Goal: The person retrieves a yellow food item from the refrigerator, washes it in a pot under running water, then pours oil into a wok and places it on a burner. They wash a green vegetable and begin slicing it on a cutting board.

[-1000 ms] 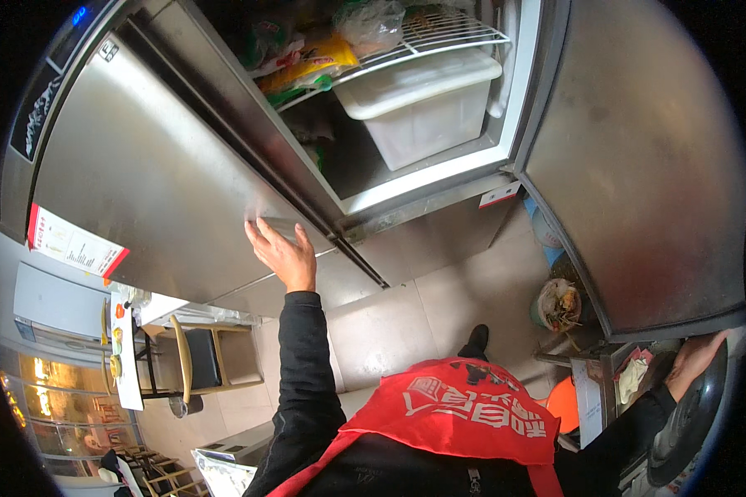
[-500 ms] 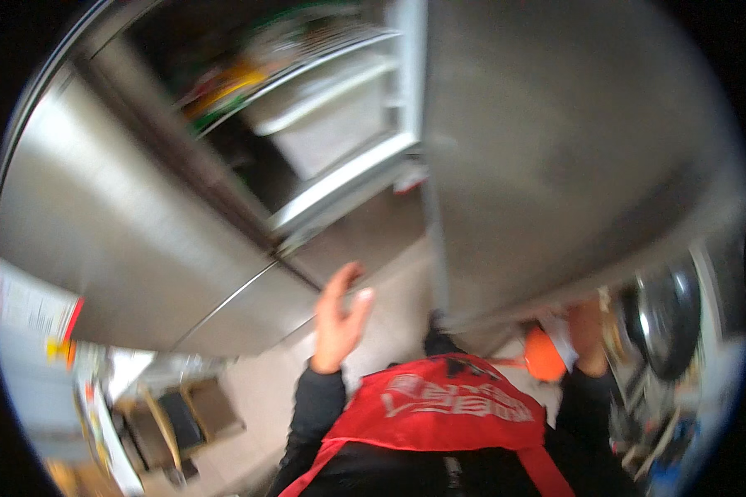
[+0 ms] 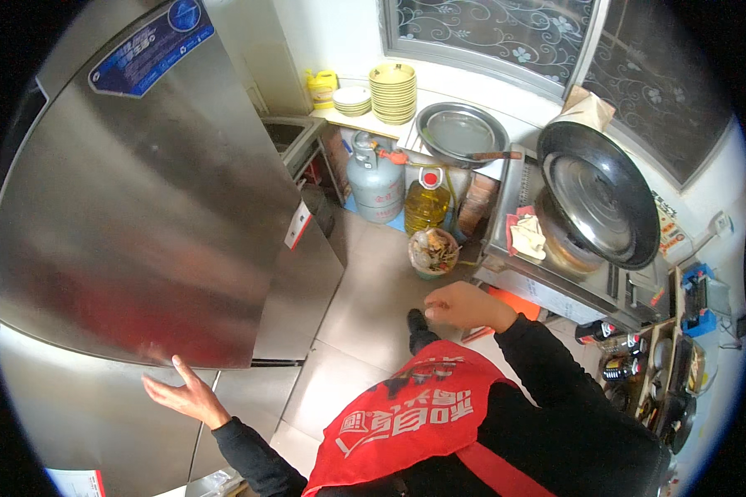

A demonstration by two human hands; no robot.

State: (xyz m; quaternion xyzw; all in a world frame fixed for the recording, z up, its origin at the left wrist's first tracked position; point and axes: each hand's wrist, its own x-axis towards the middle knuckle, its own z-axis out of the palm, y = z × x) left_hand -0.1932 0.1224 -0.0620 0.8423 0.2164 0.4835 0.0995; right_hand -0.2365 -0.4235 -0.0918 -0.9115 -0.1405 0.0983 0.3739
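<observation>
- A person wearing a red apron (image 3: 414, 414) over black sleeves stands in a small kitchen, seen from above through a rounded wide-angle view.
- The big change: the steel refrigerator door (image 3: 141, 215), which stood open a second ago with shelves, a white tub and bagged food showing, now covers the front of the cabinet. None of the inside is visible any more, so the door looks shut or very nearly shut.
- The left hand (image 3: 186, 393) has dropped from the door's edge to the lower corner of the door. Its fingers are spread flat and released, grasping nothing; whether the fingertips touch the steel or hover just beside it, I cannot tell.
- The right hand (image 3: 464, 305), earlier far off to the side near the pans, is now drawn in front of the body above the tiled floor (image 3: 365, 298). Its fingers are loosely curled and appear to hold nothing.
- The view has also swung to the right, bringing in the cooking side of the room.
- There, a large wok (image 3: 597, 195) sits on a stove, with a cloth (image 3: 526, 236) just beside it.
- Near the wall stand a gas cylinder (image 3: 375, 178), a bottle of yellow cooking oil (image 3: 427, 203) and a stack of yellow plates (image 3: 392, 91).
- Judging from this, the closing of the door is finished, and both hands are free.
</observation>
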